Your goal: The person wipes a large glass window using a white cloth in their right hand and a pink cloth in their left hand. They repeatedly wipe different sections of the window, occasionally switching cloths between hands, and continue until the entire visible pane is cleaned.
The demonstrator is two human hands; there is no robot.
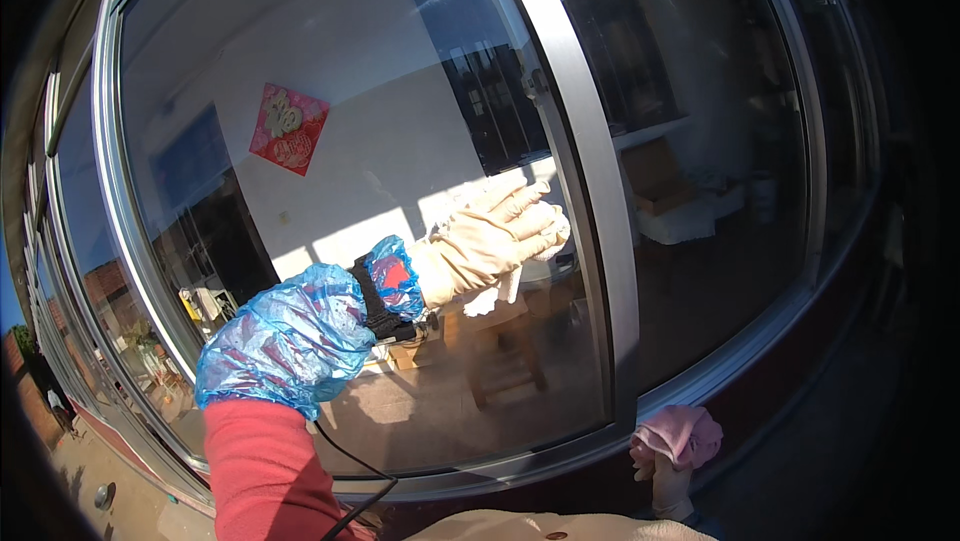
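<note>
My left hand (491, 241), in a cream rubber glove, presses a white cloth (491, 297) flat against the glass of a window pane (360, 136). The cloth shows past the fingertips and below the palm. A blue plastic sleeve cover (289, 338) and a black band (379, 301) wrap that forearm over a red sleeve. Low at the right, beside the window's bottom frame, my right hand (670, 485), gloved too, holds a bunched pink cloth (679, 436).
A metal window post (581, 128) stands right of my left hand, and the lower frame (510, 470) curves beneath. A black cable (356, 458) hangs by my left arm. Behind the glass are a red diamond-shaped decoration (289, 128), a wooden stool (506, 353) and an open cardboard box (660, 177).
</note>
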